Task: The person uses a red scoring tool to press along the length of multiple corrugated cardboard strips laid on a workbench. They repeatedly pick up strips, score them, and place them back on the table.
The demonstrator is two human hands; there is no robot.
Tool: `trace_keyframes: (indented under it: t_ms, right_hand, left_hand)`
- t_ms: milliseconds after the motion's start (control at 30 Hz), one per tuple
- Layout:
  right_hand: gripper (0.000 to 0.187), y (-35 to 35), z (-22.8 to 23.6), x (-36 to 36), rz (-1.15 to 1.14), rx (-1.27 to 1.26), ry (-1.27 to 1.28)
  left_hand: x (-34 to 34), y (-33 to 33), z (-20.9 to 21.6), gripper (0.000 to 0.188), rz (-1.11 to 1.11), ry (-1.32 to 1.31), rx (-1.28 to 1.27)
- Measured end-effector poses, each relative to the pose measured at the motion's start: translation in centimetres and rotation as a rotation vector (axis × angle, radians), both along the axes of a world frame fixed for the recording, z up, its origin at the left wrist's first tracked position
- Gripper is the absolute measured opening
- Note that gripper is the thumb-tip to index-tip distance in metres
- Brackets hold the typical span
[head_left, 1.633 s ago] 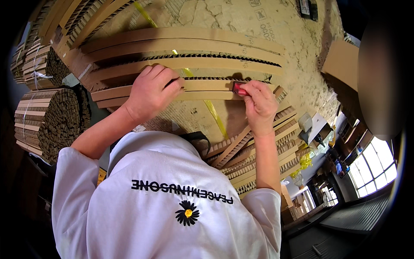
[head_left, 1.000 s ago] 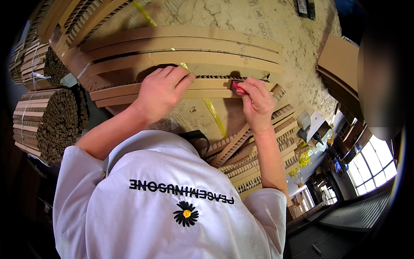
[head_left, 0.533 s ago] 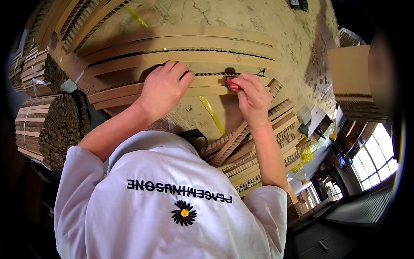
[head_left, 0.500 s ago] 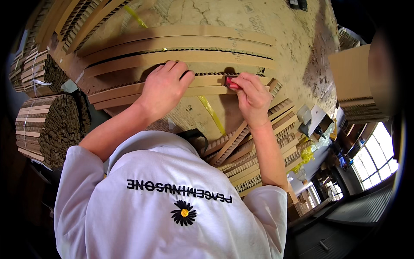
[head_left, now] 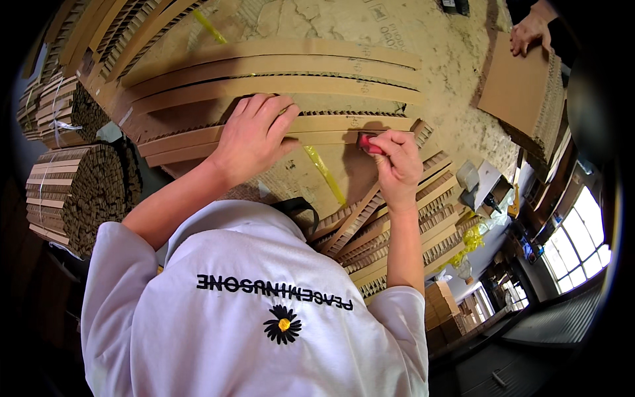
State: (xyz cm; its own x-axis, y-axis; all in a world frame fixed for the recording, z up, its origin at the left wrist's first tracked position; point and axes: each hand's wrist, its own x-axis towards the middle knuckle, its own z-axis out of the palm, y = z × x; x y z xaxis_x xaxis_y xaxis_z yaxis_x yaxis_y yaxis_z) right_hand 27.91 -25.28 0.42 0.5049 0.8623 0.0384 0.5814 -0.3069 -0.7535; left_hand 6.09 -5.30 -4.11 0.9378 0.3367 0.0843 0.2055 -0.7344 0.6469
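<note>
My right hand (head_left: 399,169) pinches a small red hand stamp (head_left: 372,142) with a dark end. The stamp is at the near edge of the pair of long brown cardboard strips (head_left: 324,124) in front of me; whether it touches them, I cannot tell. A small dark mark shows on the farther strip of this pair, just left of the stamp. My left hand (head_left: 254,139) lies over the middle of the pair, fingers stretched out and slightly apart. Beyond it, more long strips (head_left: 278,86) lie side by side, with small marks in a row toward their right ends.
Honeycomb-edged cardboard pieces (head_left: 397,225) lie piled near my right forearm. Tied round bundles (head_left: 83,195) of strips stand at the left. More strips (head_left: 126,40) lie far left. At the far right another person's hand (head_left: 531,33) rests on stacked cardboard sheets (head_left: 519,92). Yellow tape (head_left: 324,173) crosses the worktop.
My right hand has drawn the stamp nearer and slightly right, uncovering a mark on the strip. My left hand has barely shifted. Another person's hand and the cardboard stack have come into clearer view.
</note>
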Motion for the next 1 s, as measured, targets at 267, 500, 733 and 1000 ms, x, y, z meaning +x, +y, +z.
trace_keyframes:
  t_ms: [267, 500, 733, 1000]
  right_hand:
    - [0.027, 0.7, -0.2, 0.1, 0.118, -0.010, -0.153]
    - [0.028, 0.5, -0.3, 0.1, 0.145, -0.072, -0.187]
    - [0.035, 0.3, -1.0, 1.2, 0.210, -0.059, -0.253]
    - [0.035, 0.0, -1.8, 1.4, 0.199, -0.040, -0.228]
  left_hand:
    - [-1.0, -0.3, -0.2, 0.082, -0.052, 0.057, 0.006]
    - [-1.0, -0.5, -0.4, 0.076, -0.053, 0.072, 0.057]
    - [-1.0, -0.4, -0.6, 0.074, -0.060, 0.076, 0.064]
    - [-1.2, -0.2, -0.6, 0.075, -0.056, 0.059, 0.084]
